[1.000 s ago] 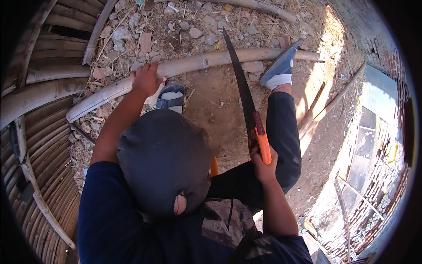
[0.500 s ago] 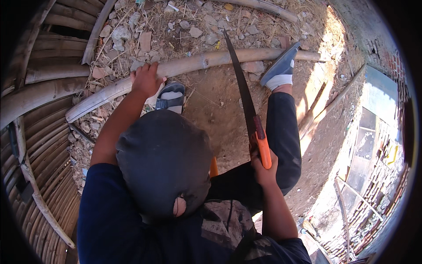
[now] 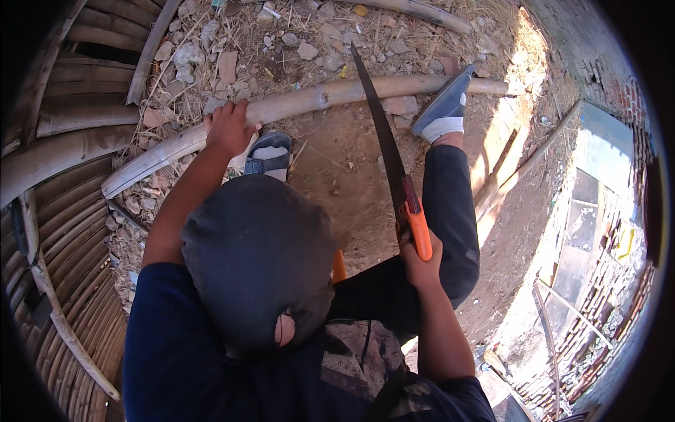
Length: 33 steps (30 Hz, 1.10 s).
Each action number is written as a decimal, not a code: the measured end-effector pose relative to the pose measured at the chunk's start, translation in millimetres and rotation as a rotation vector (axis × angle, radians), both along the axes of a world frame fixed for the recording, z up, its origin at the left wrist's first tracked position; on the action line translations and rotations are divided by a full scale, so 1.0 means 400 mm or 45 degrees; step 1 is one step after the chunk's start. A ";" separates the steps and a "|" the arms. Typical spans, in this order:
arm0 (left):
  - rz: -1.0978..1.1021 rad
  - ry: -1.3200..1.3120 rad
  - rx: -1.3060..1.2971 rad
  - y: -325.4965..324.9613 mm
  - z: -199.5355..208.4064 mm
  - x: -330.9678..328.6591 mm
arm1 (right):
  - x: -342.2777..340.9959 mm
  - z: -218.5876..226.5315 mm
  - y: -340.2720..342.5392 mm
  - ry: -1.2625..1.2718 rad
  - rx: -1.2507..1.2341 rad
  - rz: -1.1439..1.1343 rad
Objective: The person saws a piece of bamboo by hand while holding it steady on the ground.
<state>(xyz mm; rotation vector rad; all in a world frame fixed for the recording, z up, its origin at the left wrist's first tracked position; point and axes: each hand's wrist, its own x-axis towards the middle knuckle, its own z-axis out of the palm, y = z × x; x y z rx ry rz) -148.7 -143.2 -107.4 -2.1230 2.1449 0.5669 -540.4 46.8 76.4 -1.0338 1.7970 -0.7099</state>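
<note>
A long pale bamboo pole (image 3: 281,105) lies across the ground in front of me, slightly bowed. My left hand (image 3: 230,131) is closed over its left part, fingers bent across the top. In my right hand (image 3: 422,260) is a handsaw (image 3: 384,141), gripped by its orange handle, the dark blade pointing away from me. Near its tip the blade crosses the pole right of the middle; whether the teeth touch the bamboo I cannot tell. One sandalled foot (image 3: 269,153) stands just behind the pole, and the other foot (image 3: 446,109) overlaps its right part.
Broken stones and straw (image 3: 281,49) cover the ground beyond the pole, with another bamboo pole (image 3: 422,10) at the far edge. Slatted bamboo panels (image 3: 77,281) stand at the left. A dark rounded cap (image 3: 260,260) hides the near middle. Stacked tiles (image 3: 605,337) lie at the right.
The whole scene sits slightly further left in the picture. Both hands keep their holds, and the saw stays across the pole with hardly any movement.
</note>
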 end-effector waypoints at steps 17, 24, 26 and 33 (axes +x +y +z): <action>0.006 0.123 -0.037 0.000 -0.041 0.000 | 0.007 -0.117 -0.159 -0.104 0.072 0.073; 0.049 0.092 -0.049 0.006 -0.009 -0.003 | -0.004 -0.030 -0.065 -0.146 0.174 -0.040; 0.055 0.081 -0.069 0.009 -0.004 -0.005 | 0.008 0.019 -0.002 -0.065 0.048 -0.012; 0.040 0.144 -0.175 -0.006 -0.037 -0.003 | 0.057 -0.125 -0.231 -0.162 0.086 -0.007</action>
